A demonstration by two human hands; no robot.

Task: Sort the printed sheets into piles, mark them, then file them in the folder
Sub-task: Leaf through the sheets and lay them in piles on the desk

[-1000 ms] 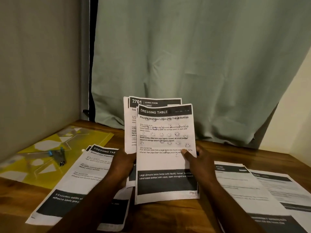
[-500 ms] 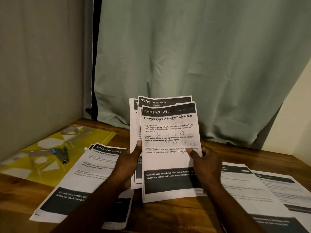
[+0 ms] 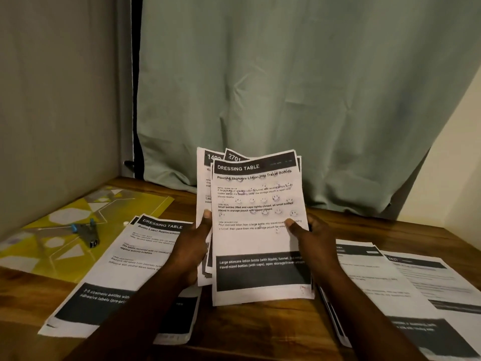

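held stack of printed sheets (image 3: 257,241): upright and loosely fanned over the middle of the desk (image 3: 260,332). whether its lower edge touches the wood cannot be told. the top sheet is headed "dressing table" and has small smiley marks scattered across its text. two sheets behind it show numbered headers at the upper left.

left hand (image 3: 191,246): grasps the stack's left edge, with the thumb on the front and the fingers hidden behind the paper.

right hand (image 3: 313,241): grasps the stack's right edge, with the thumb pressed on the top sheet's face and the fingers hidden behind.

left pile (image 3: 125,269): flat on the desk toward the front left, partly under the left forearm. its top sheet is also headed "dressing table".

right pile (image 3: 364,280): flat toward the desk's right edge, just beside the right forearm, print blurred.

far-right pile (image 3: 437,282): flat beside the right pile, nearest the right edge.

yellow folder (image 3: 52,256): flat in the back left corner, patterned with pale geometric shapes.

small grey tool (image 3: 87,233): lies on the folder and has blue parts. its kind cannot be told.

green curtain (image 3: 286,87): hangs behind the desk's back edge.
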